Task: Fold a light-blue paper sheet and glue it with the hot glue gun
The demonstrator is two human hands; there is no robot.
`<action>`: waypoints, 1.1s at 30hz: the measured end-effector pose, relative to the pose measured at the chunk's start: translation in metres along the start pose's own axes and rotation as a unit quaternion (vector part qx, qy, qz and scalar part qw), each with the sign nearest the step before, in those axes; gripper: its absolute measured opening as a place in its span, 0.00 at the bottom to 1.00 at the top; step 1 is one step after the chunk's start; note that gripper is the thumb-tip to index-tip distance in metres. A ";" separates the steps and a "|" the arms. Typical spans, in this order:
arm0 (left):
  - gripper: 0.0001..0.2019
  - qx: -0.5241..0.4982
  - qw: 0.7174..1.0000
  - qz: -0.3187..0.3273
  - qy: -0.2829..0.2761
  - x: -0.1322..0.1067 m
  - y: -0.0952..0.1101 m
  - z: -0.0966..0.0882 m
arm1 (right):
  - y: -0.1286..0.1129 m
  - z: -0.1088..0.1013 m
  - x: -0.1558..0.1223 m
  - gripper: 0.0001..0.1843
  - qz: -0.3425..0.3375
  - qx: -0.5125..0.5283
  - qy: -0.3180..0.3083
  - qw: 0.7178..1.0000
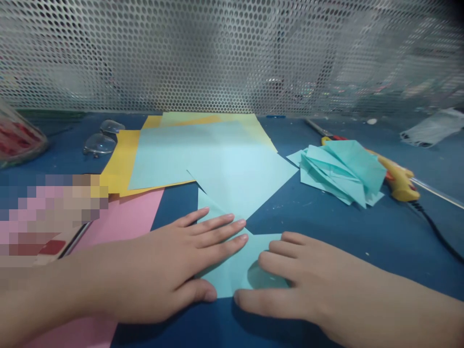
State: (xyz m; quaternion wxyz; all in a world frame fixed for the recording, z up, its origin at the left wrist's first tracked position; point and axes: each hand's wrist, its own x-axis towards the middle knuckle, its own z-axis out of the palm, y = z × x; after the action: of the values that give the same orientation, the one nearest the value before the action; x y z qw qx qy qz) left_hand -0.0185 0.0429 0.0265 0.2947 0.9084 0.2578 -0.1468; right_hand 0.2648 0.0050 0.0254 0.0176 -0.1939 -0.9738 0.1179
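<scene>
A light-blue sheet of paper [237,270], partly folded, lies on the blue table in front of me. My left hand [195,256] rests flat across its left part, fingers stretched and slightly spread. On the right, my right hand [290,275] has its fingers curled over the paper, the thumb along the near edge. That side of the sheet is largely hidden by the hand. Just beyond the fingers, a larger light-blue paper [232,164] lies with one corner pointing right.
Yellow paper [121,159] and pink paper [137,212] lie at the left, near eyeglasses [99,142] and a jar [20,137]. Folded turquoise papers [340,169] are piled at the right beside a yellow corded tool [402,183]. A perforated metal panel [217,58] stands behind.
</scene>
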 end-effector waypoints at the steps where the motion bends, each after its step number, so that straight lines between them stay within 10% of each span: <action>1: 0.34 0.000 1.000 -0.003 -0.006 0.000 0.000 -0.001 | 0.000 0.001 -0.003 0.41 0.004 -0.003 0.009 1.000; 23: 0.29 -0.018 1.000 -0.006 0.015 0.000 -0.002 0.000 | 0.013 0.017 -0.115 0.51 0.124 -0.131 0.002 0.984; 33: 0.38 -0.071 0.995 0.040 0.052 -0.003 -0.011 0.003 | -0.006 0.002 -0.022 0.26 0.136 -0.050 0.169 0.975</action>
State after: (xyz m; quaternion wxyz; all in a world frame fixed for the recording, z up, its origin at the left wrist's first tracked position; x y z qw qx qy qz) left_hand -0.0274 0.0470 0.0202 0.3507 0.9009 0.2463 -0.0689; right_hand 0.2823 -0.0091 0.0248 0.1559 -0.3422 -0.9259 0.0355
